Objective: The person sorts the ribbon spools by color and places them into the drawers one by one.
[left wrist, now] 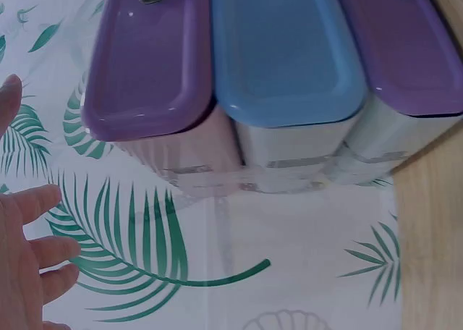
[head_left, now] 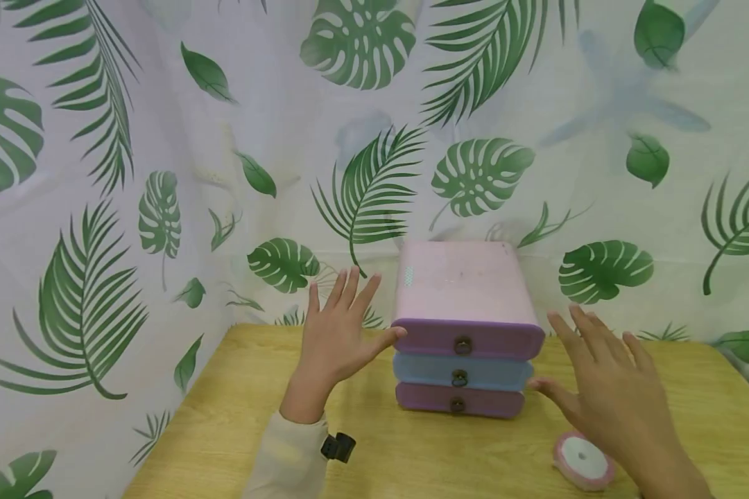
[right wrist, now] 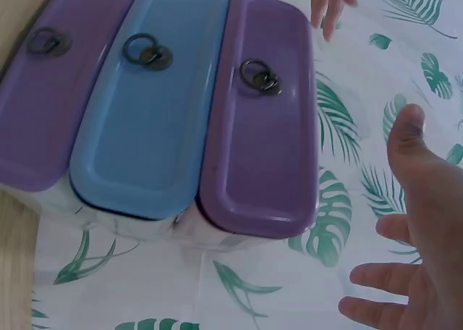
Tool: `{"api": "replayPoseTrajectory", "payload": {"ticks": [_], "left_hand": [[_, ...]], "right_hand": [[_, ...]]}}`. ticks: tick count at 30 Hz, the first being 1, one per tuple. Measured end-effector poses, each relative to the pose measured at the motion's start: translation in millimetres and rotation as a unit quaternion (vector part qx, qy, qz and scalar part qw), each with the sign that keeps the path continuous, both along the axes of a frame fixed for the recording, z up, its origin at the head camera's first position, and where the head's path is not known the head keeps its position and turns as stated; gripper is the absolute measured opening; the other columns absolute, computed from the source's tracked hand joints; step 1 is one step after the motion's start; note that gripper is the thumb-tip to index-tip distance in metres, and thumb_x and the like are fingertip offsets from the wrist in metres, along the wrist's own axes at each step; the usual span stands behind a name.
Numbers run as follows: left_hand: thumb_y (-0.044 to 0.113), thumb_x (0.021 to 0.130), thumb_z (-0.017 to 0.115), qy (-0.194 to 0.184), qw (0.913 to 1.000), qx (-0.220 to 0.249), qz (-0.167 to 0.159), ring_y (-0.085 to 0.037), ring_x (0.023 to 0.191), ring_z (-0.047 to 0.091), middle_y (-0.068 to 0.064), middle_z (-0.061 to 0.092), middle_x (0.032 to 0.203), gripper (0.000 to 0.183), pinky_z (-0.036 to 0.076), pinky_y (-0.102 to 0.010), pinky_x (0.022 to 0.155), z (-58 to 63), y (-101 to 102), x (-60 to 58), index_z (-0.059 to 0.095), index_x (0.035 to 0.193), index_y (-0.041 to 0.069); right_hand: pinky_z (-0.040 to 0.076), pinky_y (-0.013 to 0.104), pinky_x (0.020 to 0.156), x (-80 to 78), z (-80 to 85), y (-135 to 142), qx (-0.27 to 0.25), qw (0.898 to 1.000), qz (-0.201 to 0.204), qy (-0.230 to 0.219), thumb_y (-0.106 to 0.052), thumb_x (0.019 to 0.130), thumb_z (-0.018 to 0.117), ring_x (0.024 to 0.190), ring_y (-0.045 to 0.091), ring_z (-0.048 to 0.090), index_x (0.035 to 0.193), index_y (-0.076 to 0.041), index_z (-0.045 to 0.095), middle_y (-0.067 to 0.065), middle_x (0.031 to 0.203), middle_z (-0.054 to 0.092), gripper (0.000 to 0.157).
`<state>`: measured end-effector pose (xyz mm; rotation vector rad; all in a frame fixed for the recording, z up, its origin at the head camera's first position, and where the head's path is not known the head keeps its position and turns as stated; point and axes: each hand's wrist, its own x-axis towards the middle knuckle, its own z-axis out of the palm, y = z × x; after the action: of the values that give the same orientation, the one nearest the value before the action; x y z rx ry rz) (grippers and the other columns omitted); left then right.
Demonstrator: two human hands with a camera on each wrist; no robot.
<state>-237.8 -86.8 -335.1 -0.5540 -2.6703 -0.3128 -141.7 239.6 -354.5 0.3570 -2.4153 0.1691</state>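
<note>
A small three-drawer box (head_left: pixel 462 281) with a pale pink top stands toward the back of the table. Its top drawer (head_left: pixel 424 339) is purple, the middle one (head_left: pixel 421 372) blue and the bottom one (head_left: pixel 424 398) purple, each with a ring pull. All three fronts look closed. To the box's left my left hand (head_left: pixel 337 339) is raised with fingers spread, its thumb tip overlapping the top drawer's edge. My right hand (head_left: pixel 621 391) hovers on the other side, fingers extended, thumb toward the blue drawer. Both hands hold nothing. In the right wrist view, the ring pulls (right wrist: pixel 148 53) hang loose.
A pink-and-white ribbon-like roll (head_left: pixel 583 461) lies on the wooden table (head_left: pixel 449 457), partly behind my right hand. Leaf-patterned cloth (head_left: pixel 374 118) covers the wall behind and to the left. A black device (head_left: pixel 338 448) sits at my left sleeve.
</note>
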Motion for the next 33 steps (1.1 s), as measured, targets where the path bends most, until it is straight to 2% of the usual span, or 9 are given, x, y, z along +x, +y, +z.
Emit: {"api": "replayPoseTrajectory", "payload": {"ticks": [5, 13, 18, 21, 25, 27, 29, 31, 33], "left_hand": [[0.093, 0.069, -0.003, 0.008, 0.9999, 0.002, -0.007, -0.027, 0.146, 0.030, -0.009, 0.032, 0.157, 0.109, 0.012, -0.061, 0.117, 12.3, 6, -3.6, 0.029, 0.153, 0.030], [0.082, 0.084, 0.032, 0.000, 0.9997, 0.002, -0.026, -0.033, 0.131, 0.049, -0.011, 0.045, 0.149, 0.085, 0.029, -0.058, 0.111, 21.8, 16, -11.4, 0.035, 0.150, 0.028], [0.087, 0.081, 0.027, -0.034, 0.9972, 0.052, -0.042, -0.031, 0.121, 0.058, -0.006, 0.055, 0.141, 0.090, 0.040, -0.055, 0.100, 20.3, 18, -14.1, 0.040, 0.148, 0.029], [0.094, 0.074, 0.015, -0.049, 0.9936, 0.087, -0.053, -0.031, 0.111, 0.063, -0.004, 0.059, 0.137, 0.101, 0.048, -0.044, 0.079, 19.2, 20, -15.7, 0.042, 0.147, 0.029], [0.095, 0.073, 0.016, -0.067, 0.9902, 0.108, -0.057, -0.028, 0.099, 0.067, -0.005, 0.061, 0.135, 0.102, 0.035, -0.030, 0.049, 19.4, 23, -19.7, 0.043, 0.146, 0.029], [0.088, 0.079, 0.028, -0.086, 0.9876, 0.118, -0.057, -0.027, 0.098, 0.067, -0.005, 0.061, 0.134, 0.091, 0.034, -0.030, 0.048, 20.3, 25, -22.0, 0.042, 0.147, 0.029], [0.077, 0.086, 0.040, -0.114, 0.9825, 0.135, -0.060, -0.026, 0.104, 0.066, -0.006, 0.061, 0.134, 0.078, 0.041, -0.032, 0.054, 21.2, 26, -24.4, 0.042, 0.147, 0.028], [0.067, 0.090, 0.047, -0.151, 0.9724, 0.164, -0.068, -0.026, 0.114, 0.063, -0.008, 0.060, 0.136, 0.070, 0.048, -0.038, 0.068, 21.6, 28, -27.0, 0.041, 0.147, 0.028], [0.063, 0.091, 0.050, -0.193, 0.9571, 0.201, -0.080, -0.025, 0.122, 0.058, -0.008, 0.057, 0.138, 0.066, 0.050, -0.046, 0.084, 20.9, 29, -29.5, 0.041, 0.147, 0.029]], "right_hand": [[0.040, 0.059, 0.090, -0.3, 9.7, -12, -0.013, 0.995, 0.040, 0.089, -0.077, 0.089, 0.023, 0.111, 0.043, 0.055, 0.136, -0.004, 0.051, 0.022, 0.134, 0.054, 0.091], [0.044, 0.057, 0.074, -6.7, 11.3, -26, -0.076, 0.982, 0.095, 0.143, -0.070, 0.091, 0.034, 0.100, 0.039, 0.061, 0.130, -0.005, 0.058, 0.020, 0.122, 0.063, 0.080], [0.044, 0.055, 0.084, -2.7, 5.7, -35, -0.143, 0.978, 0.116, 0.099, -0.057, 0.092, 0.051, 0.106, 0.038, 0.061, 0.132, -0.005, 0.057, 0.016, 0.124, 0.063, 0.065], [0.042, 0.052, 0.089, -0.3, 3.1, -40, -0.179, 0.976, 0.110, 0.063, -0.041, 0.090, 0.065, 0.111, 0.036, 0.059, 0.133, -0.009, 0.057, 0.014, 0.126, 0.064, 0.054], [0.041, 0.051, 0.091, 0.7, 2.0, -45, -0.205, 0.973, 0.102, 0.026, -0.024, 0.088, 0.070, 0.114, 0.037, 0.058, 0.133, -0.009, 0.057, 0.014, 0.127, 0.063, 0.050], [0.041, 0.038, 0.100, -0.4, 0.9, -47, -0.212, 0.971, 0.107, 0.013, -0.020, 0.089, 0.069, 0.114, 0.038, 0.057, 0.133, -0.008, 0.057, 0.014, 0.127, 0.063, 0.047], [0.038, 0.020, 0.103, -2.0, -0.7, -49, -0.220, 0.968, 0.118, 0.000, -0.015, 0.090, 0.068, 0.113, 0.037, 0.058, 0.132, -0.007, 0.058, 0.014, 0.126, 0.063, 0.044], [0.031, 0.005, 0.099, -3.6, -3.1, -52, -0.230, 0.965, 0.129, -0.015, -0.013, 0.091, 0.066, 0.110, 0.034, 0.059, 0.131, -0.008, 0.058, 0.013, 0.123, 0.065, 0.041], [0.028, 0.000, 0.094, -4.7, -5.7, -54, -0.243, 0.960, 0.139, -0.028, -0.010, 0.091, 0.065, 0.107, 0.029, 0.061, 0.130, -0.009, 0.060, 0.012, 0.121, 0.066, 0.039]]}}
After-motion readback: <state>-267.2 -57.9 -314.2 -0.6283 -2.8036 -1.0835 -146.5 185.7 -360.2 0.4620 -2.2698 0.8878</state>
